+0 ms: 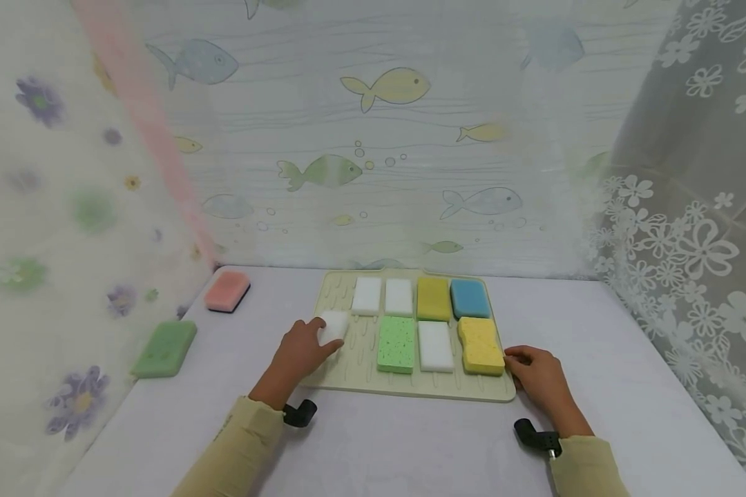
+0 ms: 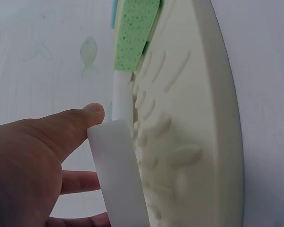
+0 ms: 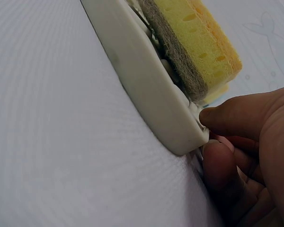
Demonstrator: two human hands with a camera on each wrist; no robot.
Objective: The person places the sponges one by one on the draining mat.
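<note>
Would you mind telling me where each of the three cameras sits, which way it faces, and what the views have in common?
Head: worn on the head, looks forward and down at the cream tray of sponges; both forearms, the left hand and the right hand show.
Left wrist: sits behind the left hand, faces along the tray; thumb and fingers hold a white sponge.
Right wrist: low by the table, faces the tray's corner and the yellow sponge; the right hand's fingers pinch that corner.
Shared: the tray in all three; the green sponge in head and left wrist.
</note>
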